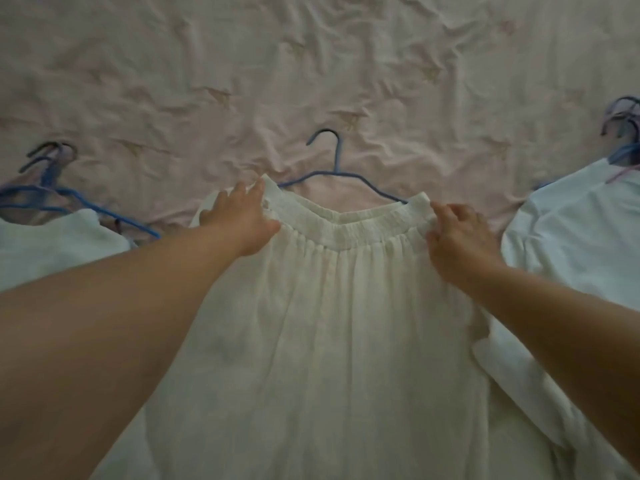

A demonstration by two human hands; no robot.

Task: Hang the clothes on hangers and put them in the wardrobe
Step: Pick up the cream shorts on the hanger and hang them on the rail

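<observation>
Lying flat on wrinkled pink bedsheet [311,64], white gathered elastic-waist garment [311,323], blue wire hanger [334,168] at 12 o'clock, left hand [239,220] and right hand [457,240] each pinching waistband corners

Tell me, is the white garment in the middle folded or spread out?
Spread out. The white garment lies flat on the bed sheet, its waistband over a blue hanger; left hand and right hand hold its corners.
</observation>
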